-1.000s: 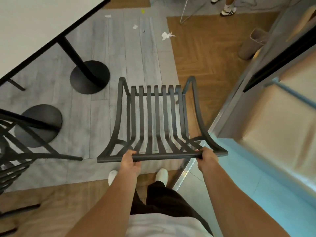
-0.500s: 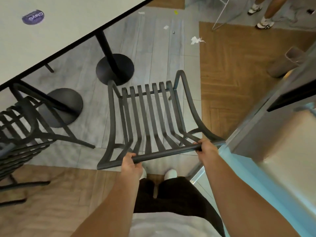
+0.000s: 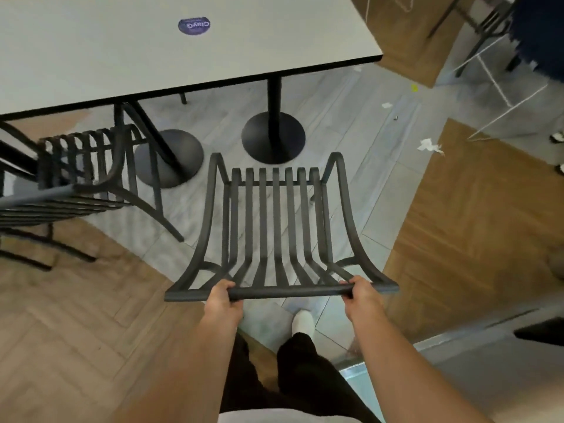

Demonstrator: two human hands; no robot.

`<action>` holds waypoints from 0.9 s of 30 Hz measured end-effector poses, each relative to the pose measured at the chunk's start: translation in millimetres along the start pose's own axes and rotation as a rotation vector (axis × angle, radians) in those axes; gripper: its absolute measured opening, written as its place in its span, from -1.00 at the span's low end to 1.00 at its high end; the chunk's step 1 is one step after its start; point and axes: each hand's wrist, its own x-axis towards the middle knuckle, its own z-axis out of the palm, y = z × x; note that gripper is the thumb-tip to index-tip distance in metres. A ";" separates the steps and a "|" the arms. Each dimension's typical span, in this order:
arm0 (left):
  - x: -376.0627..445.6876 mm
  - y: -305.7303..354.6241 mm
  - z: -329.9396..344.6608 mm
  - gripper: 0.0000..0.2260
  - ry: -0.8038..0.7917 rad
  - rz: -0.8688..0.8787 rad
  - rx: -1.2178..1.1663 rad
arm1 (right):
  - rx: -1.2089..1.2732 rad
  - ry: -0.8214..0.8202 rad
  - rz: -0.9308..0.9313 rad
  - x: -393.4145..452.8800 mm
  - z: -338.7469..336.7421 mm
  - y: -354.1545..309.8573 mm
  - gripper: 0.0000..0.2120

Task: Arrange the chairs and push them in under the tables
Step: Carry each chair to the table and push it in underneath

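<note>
A black slatted chair [image 3: 276,227] stands in front of me, its seat pointing toward the white table [image 3: 128,56]. My left hand [image 3: 221,302] grips the left part of the chair's top back rail. My right hand [image 3: 361,296] grips the right part of the same rail. The chair's front edge is a short way from the table's edge, in line with the black pedestal base [image 3: 273,137]. A second black slatted chair [image 3: 82,172] sits to the left, partly under the table.
A second round pedestal base [image 3: 169,158] stands left of the first. Crumpled paper scraps [image 3: 428,145] lie on the grey floor at right. A white wire frame [image 3: 500,87] stands far right. A grey counter edge [image 3: 476,358] is close on my right.
The view has swung left and the chair has turned with it; it now faces the table squarely and sits closer to the pedestal base. Both hands keep their hold on the back rail.
</note>
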 end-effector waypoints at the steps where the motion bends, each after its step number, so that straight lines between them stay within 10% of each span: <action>1: 1.0 -3.7 2.4 -0.62 0.003 0.004 -0.015 | -0.014 -0.015 0.002 2.0 1.2 -6.1 -0.90; 15: -14.1 -30.4 -2.9 -0.86 -0.016 -0.014 -0.122 | -0.205 -0.182 -0.067 12.1 16.1 -43.7 -0.67; 18: -9.5 -32.1 -16.3 -0.60 0.093 0.062 0.128 | -0.508 -0.082 -0.222 8.1 17.8 -35.0 -0.61; 23: -24.9 -30.1 -32.3 0.12 0.444 0.411 0.849 | -0.795 0.001 -0.497 -5.9 14.9 -19.1 0.05; 27: -28.5 -31.8 -40.1 0.04 0.389 0.801 1.143 | -1.121 -0.045 -0.799 -17.4 7.2 -4.2 -0.06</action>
